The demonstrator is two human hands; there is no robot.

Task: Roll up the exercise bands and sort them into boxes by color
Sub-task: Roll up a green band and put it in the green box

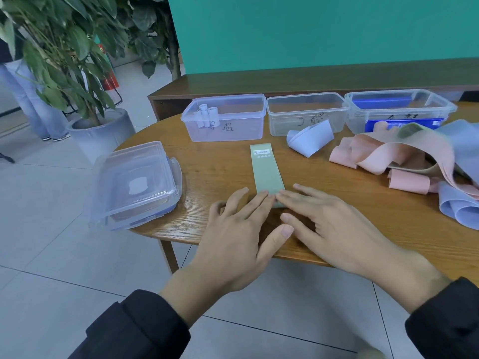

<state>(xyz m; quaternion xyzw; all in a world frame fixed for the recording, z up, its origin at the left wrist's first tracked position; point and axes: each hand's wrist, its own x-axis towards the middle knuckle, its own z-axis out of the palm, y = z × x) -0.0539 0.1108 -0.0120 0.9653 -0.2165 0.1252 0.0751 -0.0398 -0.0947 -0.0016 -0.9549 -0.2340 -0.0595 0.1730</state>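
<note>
We are pressing the near end of the green band (pixel 267 169), lying flat mid-table before the boxes (pixel 224 117), with the straight fingers of our left hand (pixel 233 229) and right hand (pixel 334 226). We are aiming, we judge, for a tight, even first turn.

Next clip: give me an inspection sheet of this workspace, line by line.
Surface: wooden table.
Job's things: green band lying flat, near end under fingertips; three open boxes; left one holds pale rolls; loose pink bands and blue bands.
Clutter: stacked lids at the table edge.
Hands: left hand and right hand press the green band.
Cables: nothing seen.
Surroundings: potted plant, teal wall.
</note>
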